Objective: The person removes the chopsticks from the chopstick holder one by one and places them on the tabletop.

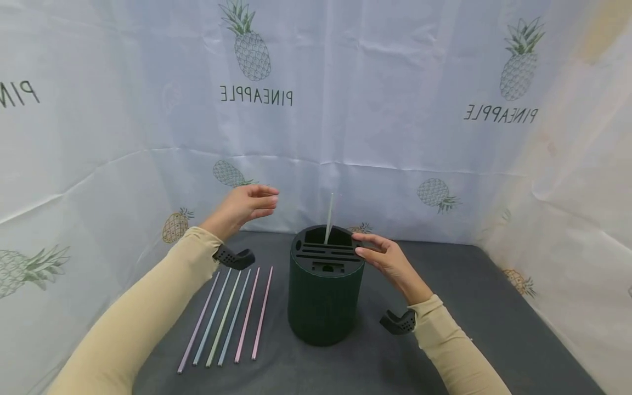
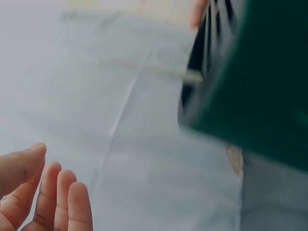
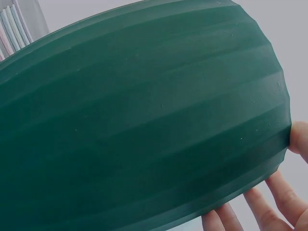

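Note:
A dark green ribbed utensil holder [image 1: 323, 302], round with a slotted top, stands upright on the table. From its large rear opening leans a slim pale-green stick [image 1: 329, 219], like a chopstick or straw; its lower end is hidden inside. My right hand [image 1: 387, 260] holds the holder's right rim; in the right wrist view the thumb and fingers lie against the green wall. Up and left of the holder, my left hand [image 1: 247, 204] hovers with fingers loosely bent, holding nothing. Left of the holder, several purple, blue, green and pink sticks [image 1: 245, 318] lie side by side.
A dark grey cloth [image 1: 474, 307] covers the table. Behind and on both sides hangs a white curtain [image 1: 370, 109] printed with pineapples. Each wrist wears a black strap-like band [image 1: 234, 257].

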The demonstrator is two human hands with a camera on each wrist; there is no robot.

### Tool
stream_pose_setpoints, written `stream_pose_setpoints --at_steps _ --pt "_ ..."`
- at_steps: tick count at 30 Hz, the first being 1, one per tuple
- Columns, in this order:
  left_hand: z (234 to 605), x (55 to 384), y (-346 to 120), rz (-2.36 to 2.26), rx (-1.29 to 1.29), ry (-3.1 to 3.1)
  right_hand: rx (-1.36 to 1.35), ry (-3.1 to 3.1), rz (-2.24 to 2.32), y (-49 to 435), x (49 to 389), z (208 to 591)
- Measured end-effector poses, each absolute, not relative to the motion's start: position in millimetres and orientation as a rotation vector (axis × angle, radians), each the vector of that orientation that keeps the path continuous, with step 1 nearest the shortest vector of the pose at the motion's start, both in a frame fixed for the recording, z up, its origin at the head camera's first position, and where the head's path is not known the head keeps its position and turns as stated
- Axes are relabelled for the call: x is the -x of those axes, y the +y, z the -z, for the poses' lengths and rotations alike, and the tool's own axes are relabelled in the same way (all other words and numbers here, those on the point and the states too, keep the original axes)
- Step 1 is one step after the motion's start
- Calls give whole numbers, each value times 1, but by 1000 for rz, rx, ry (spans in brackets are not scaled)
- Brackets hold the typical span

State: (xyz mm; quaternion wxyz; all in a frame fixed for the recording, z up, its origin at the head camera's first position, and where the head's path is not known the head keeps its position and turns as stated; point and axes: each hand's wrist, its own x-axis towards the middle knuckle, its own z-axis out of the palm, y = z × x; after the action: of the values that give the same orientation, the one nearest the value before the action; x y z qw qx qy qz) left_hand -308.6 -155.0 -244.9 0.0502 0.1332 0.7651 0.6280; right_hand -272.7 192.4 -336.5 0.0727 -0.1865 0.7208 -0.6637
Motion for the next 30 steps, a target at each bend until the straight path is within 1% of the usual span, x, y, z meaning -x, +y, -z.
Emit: stream_pose_setpoints --at_steps 5,12,18,30 --pt "228 313 -109 -1832 -470 2336 563 2163 2003 192 273 337" --pt "229 320 -67 -1711 -435 2356 558 2153 2016 192 272 337" --pt "233 322 -54 -1610 -425 2378 549 2155 2015 191 273 337" --pt "237 323 -47 -1512 -421 2454 547 2156 2015 190 272 337"
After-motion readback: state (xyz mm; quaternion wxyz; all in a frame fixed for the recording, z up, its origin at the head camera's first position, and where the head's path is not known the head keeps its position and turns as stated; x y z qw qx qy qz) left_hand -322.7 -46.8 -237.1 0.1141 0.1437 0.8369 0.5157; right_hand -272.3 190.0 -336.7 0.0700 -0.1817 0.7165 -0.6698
